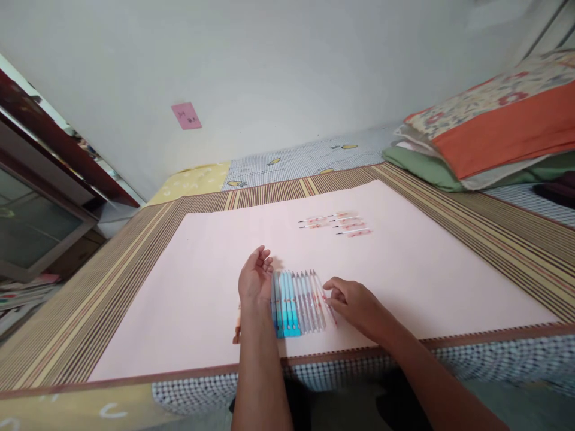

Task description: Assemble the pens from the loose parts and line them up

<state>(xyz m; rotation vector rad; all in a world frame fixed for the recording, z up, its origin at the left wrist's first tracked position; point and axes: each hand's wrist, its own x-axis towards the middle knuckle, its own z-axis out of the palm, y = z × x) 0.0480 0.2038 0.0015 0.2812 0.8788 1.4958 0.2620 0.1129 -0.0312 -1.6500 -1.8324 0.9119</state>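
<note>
A row of pens lies side by side on a pale pink sheet [193, 287]. Blue pens [287, 305] form its left part, clear pens [308, 299] its right part. At the right end, a clear pen with red marks [330, 308] lies slanted; the thumb and forefinger of my right hand [353, 299] close at its side. My left hand [256, 275] hovers over the left of the row, palm turned up, fingers loosely curled and apart, with nothing visible in it. Its forearm partly hides an orange-brown pen [236, 329] and some of the row.
Several loose red-marked pens [353, 225] lie farther back on the sheet. Beneath is a striped mat [148, 251] on a bed. Folded bedding [503, 120] is piled at the back right. A pink note [186, 115] sticks to the wall, and a cabinet [36, 209] stands left.
</note>
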